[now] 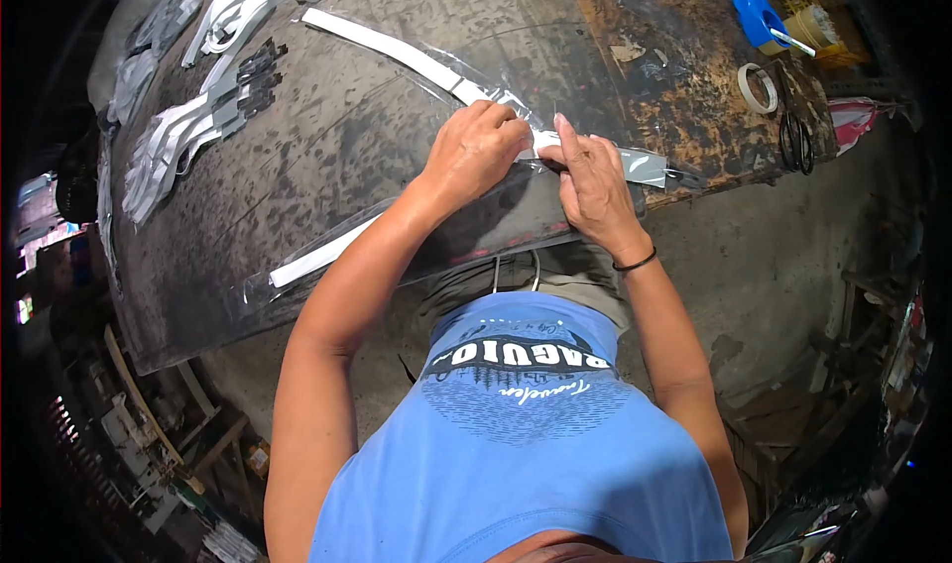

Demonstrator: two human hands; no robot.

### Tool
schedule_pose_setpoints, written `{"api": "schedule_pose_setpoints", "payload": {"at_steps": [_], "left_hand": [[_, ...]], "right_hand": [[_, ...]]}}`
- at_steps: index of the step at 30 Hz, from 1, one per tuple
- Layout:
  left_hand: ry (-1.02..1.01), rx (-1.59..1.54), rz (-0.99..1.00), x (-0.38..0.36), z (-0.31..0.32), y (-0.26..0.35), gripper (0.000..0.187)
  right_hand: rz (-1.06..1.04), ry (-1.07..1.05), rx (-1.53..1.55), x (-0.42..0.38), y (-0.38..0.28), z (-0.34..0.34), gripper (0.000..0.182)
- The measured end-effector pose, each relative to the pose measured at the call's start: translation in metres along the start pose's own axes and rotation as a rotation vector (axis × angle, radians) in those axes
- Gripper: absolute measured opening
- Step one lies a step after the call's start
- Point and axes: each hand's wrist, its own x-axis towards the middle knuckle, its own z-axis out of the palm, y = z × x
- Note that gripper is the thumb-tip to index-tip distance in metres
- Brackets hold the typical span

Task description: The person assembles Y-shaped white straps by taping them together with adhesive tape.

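A long white strip in a clear plastic sleeve lies slantwise across the dark tabletop, with a grey end at the right. My left hand is closed on the middle of this strip, fingers curled and pinching the plastic. Close beside it, my right hand grips the same strip nearer the grey end; one finger points up and away. The fingertips of both hands are partly hidden. A second white strip in clear plastic lies near the table's front edge, partly behind my left forearm.
Bundled white strips in plastic and loose white strips lie at the left. At the right are a blue tape dispenser, a tape roll and a black cord loop. The worn tabletop ends just before my body.
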Motion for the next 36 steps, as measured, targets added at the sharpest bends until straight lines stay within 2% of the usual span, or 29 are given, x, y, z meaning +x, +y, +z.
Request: {"api": "schedule_pose_setpoints", "payload": {"at_steps": [8,12,14,15,17,20,27,30,36], "left_hand": [[0.040,0.190,0.236,0.001,0.010,-0.015,0.009],[-0.010,0.222,0.221,0.002,0.007,-0.015,0.013],[-0.038,-0.002,0.116,0.006,-0.002,-0.013,0.019],[-0.040,-0.004,0.118,0.008,-0.004,-0.014,0.019],[-0.175,-0.064,0.093,0.012,-0.007,-0.019,0.027],[-0.216,-0.068,0.060,0.014,-0.006,-0.019,0.026],[-0.109,-0.151,-0.005,0.013,-0.005,-0.016,0.019],[-0.144,-0.117,0.046,0.011,-0.004,-0.019,0.018],[-0.065,-0.063,0.102,0.009,0.000,-0.017,0.014]], "right_hand": [[-0.014,0.011,-0.006,-0.001,0.000,-0.001,0.080],[-0.019,0.019,-0.019,-0.001,-0.002,-0.001,0.079],[-0.013,0.029,-0.024,-0.001,-0.003,0.000,0.079],[-0.010,0.029,-0.025,-0.001,-0.003,-0.001,0.079],[-0.010,0.033,-0.023,-0.001,-0.002,0.000,0.078],[-0.007,0.029,-0.034,-0.001,-0.002,0.000,0.079],[-0.009,0.043,-0.033,-0.001,-0.002,0.001,0.079],[-0.010,0.028,-0.038,-0.001,-0.001,0.002,0.079],[-0.016,0.038,-0.043,-0.001,-0.003,0.001,0.079]]}}
